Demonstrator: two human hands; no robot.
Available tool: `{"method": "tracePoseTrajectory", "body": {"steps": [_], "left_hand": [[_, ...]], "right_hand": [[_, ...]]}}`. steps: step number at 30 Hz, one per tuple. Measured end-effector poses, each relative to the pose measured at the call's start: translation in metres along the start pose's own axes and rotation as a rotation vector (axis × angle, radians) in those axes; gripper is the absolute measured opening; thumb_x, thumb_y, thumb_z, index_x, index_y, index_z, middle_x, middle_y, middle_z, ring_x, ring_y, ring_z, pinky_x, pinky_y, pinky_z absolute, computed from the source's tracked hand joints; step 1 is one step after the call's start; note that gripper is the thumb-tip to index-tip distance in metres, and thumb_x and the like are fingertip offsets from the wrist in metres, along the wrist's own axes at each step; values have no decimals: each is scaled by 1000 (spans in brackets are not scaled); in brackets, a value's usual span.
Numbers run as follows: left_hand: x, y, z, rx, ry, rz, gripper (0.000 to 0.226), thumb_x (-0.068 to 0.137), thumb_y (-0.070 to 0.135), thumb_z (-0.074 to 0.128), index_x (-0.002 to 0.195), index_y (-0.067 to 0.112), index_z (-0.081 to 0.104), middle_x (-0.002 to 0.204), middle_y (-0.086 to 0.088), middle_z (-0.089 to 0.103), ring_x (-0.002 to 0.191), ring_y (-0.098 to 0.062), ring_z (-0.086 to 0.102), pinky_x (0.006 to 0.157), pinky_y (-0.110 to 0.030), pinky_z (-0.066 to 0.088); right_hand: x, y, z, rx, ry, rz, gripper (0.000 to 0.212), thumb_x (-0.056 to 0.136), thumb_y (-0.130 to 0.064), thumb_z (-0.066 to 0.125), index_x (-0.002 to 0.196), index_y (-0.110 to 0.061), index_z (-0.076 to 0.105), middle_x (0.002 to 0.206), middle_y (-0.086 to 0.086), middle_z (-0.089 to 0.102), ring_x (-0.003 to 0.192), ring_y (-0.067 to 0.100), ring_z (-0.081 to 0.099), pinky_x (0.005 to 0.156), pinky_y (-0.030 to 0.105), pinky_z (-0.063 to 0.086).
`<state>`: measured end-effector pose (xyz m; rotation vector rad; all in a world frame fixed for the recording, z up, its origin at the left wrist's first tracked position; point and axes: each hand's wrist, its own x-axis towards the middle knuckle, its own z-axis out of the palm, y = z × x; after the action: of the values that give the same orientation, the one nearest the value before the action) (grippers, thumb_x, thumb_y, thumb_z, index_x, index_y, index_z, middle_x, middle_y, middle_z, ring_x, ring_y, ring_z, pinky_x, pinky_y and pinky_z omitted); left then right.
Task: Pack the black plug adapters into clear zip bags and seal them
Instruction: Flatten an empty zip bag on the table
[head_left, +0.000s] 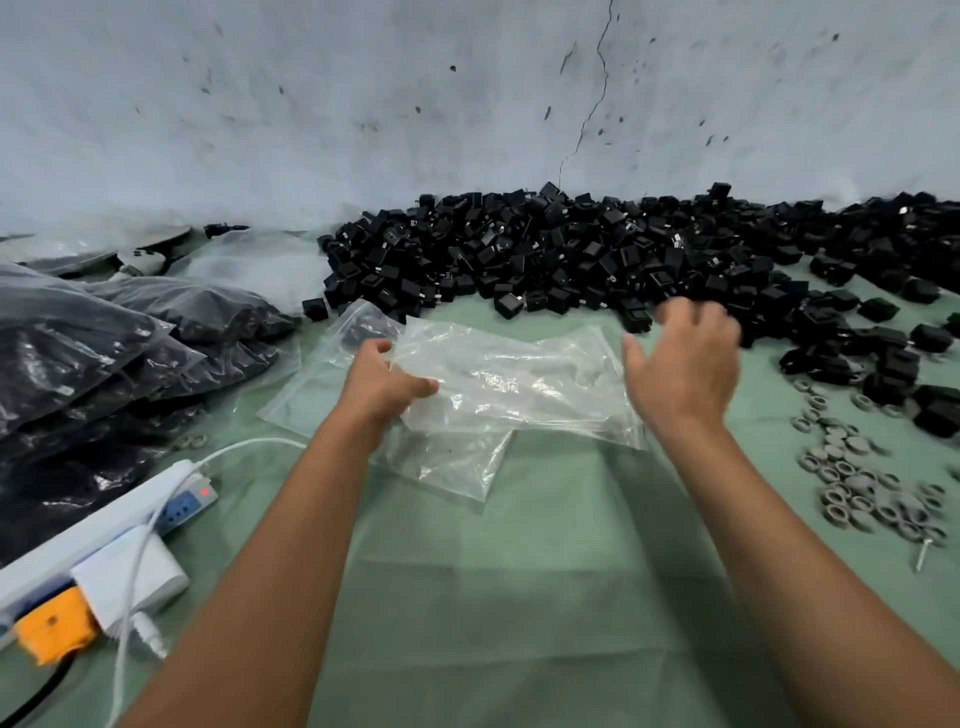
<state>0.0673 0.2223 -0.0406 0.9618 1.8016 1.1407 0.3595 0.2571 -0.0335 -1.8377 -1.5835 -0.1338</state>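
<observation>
Big picture first: a huge heap of black plug adapters (571, 254) banked against the grey wall (363, 104), spilling right across the green table cover (519, 571). Off to the left, a stack of filled zip bags (104, 353), dark with adapters, so some of the packing looks done already.

Centre stage, an empty clear zip bag (519, 379) lies crumpled on the cover, just in front of the heap, overlapping at least one more flat clear bag (447, 462) beneath. It is thin, glossy and creased, and whether its mouth is parted cannot be told.

My read: this is the bag-opening step, before any adapters go in. The left hand (384, 384) pinches the bag's left edge, thumb on top, fingers curled under the film. The right hand (680, 364) hovers just above the bag's right end, fingers spread and relaxed, slightly blurred, holding nothing.

Next move, as I judge it: the right hand has to either catch the opposite lip to spread the mouth, or reach past into the heap right behind it for adapters. The film looks slippery and floppy, so the left pinch needs to hold firm.

Smaller stuff: a white power strip (104, 525) with a red light at lower left, and scattered grey rings (857, 483) on the right.
</observation>
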Motion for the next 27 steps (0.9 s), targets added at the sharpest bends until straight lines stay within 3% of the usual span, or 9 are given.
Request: {"method": "tracePoseTrajectory", "body": {"steps": [3, 6, 12, 16, 18, 21, 23, 25, 27], "left_hand": [[-11, 3, 15, 157, 106, 70, 85, 81, 12, 85, 149, 15, 34, 141, -17, 53, 119, -35, 59, 103, -52, 51], [-27, -3, 23, 396, 254, 59, 71, 89, 37, 77, 139, 9, 36, 132, -19, 59, 115, -39, 62, 101, -48, 51], [-46, -24, 9, 93, 272, -17, 7, 97, 15, 61, 94, 9, 59, 68, -6, 75, 44, -8, 63, 54, -29, 53], [-57, -39, -19, 65, 63, -277, 19, 92, -5, 40, 86, -3, 58, 51, -14, 66, 28, -17, 47, 39, -17, 35], [-61, -42, -38, 316, 65, -275, 17, 85, -1, 47, 86, -4, 63, 56, -13, 69, 38, -24, 59, 46, -22, 42], [-53, -32, -39, 666, 366, 17, 19, 78, 9, 55, 87, 13, 71, 87, -8, 75, 82, -30, 68, 71, -32, 51], [-43, -19, -17, 665, 411, 264, 30, 87, 1, 54, 102, 19, 72, 111, -5, 72, 100, -27, 64, 81, -32, 46], [-28, -15, 0, 674, 254, 373, 43, 94, -2, 52, 125, 22, 68, 132, -5, 66, 119, -25, 60, 96, -33, 46], [-10, -21, 3, 713, 88, 341, 42, 99, 7, 49, 137, 20, 61, 140, -9, 62, 129, -30, 56, 107, -38, 44]], "right_hand": [[-2, -26, 16, 30, -293, -384, 56, 99, -58, 51, 147, -29, 49, 155, 10, 41, 143, 30, 31, 114, 48, 33], [-18, -17, 43, -133, -674, -385, 66, 103, -67, 28, 162, -39, 18, 173, 3, 3, 159, 26, -3, 127, 51, 6], [-28, -4, 50, -169, -716, -318, 79, 95, -79, 16, 164, -40, 5, 173, -1, -2, 160, 23, -3, 128, 50, 1], [-28, 3, 25, -236, -841, -320, 89, 90, -86, 29, 164, -37, 12, 173, -1, 2, 159, 21, 6, 127, 49, 14], [-24, 1, 10, -321, -847, -281, 83, 84, -89, 37, 147, -36, 46, 161, 4, 40, 145, 27, 41, 114, 50, 39], [-13, -32, -2, -285, -606, -281, 69, 85, -85, 45, 93, -20, 68, 93, 2, 71, 92, 25, 67, 75, 37, 53], [-13, -59, 4, -127, -444, -434, 59, 95, -72, 48, 111, -20, 69, 111, 4, 72, 110, 26, 65, 89, 41, 54], [-21, -85, 14, 70, -546, -591, 60, 100, -62, 46, 148, -26, 49, 154, 5, 49, 143, 25, 42, 118, 46, 38], [-30, -97, 31, 45, -712, -688, 69, 102, -63, 41, 162, -35, 23, 172, 2, 16, 158, 24, 13, 127, 50, 17]]}}
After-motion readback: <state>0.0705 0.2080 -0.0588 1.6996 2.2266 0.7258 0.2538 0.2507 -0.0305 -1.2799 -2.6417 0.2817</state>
